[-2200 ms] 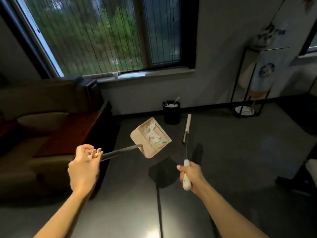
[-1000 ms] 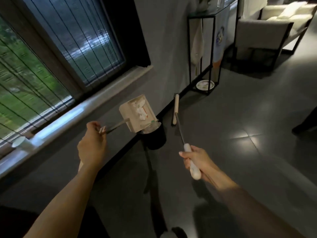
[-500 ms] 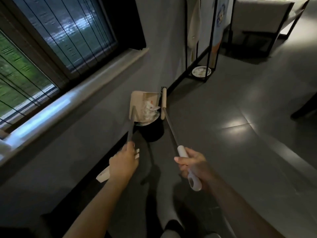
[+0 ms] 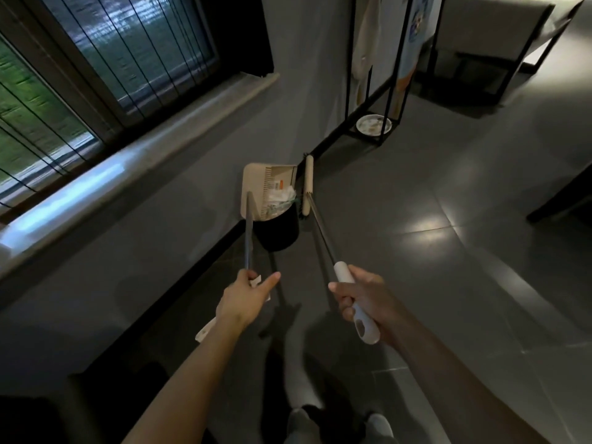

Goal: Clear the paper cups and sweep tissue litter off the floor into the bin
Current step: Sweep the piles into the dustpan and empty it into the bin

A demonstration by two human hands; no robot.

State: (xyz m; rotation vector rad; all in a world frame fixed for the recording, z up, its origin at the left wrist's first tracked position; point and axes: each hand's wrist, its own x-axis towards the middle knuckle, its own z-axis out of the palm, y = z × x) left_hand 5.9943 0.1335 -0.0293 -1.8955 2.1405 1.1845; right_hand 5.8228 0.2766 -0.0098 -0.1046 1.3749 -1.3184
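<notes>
The left hand (image 4: 245, 298) is closed round the low end of a thin metal pole (image 4: 248, 238), forefinger poking out straight to the side. The pale butt of the handle shows below the wrist. Up that pole sits the beige dustpan (image 4: 253, 184), tipped over the mouth of the black bin (image 4: 277, 235). White tissue litter (image 4: 282, 200) lies bunched at the pan's lower edge, right over the bin's opening. From this angle I cannot say whether any of it is already inside the bin.

The right hand (image 4: 362, 296) grips the white grip (image 4: 365, 325) of the broom (image 4: 308, 184), fingers wrapped round it. Its shaft runs up and away to a beige head with dark bristles, held just beside the dustpan's right edge and above the bin's right rim.

The bin stands on the grey tiled floor (image 4: 448, 283), against the dark skirting of the wall. Left of it a pale window sill (image 4: 128, 168) runs under a barred window. Further along the wall is a black metal stand (image 4: 349, 91) with a white dish (image 4: 374, 125) at its foot. A light armchair (image 4: 496, 27) is beyond that.
</notes>
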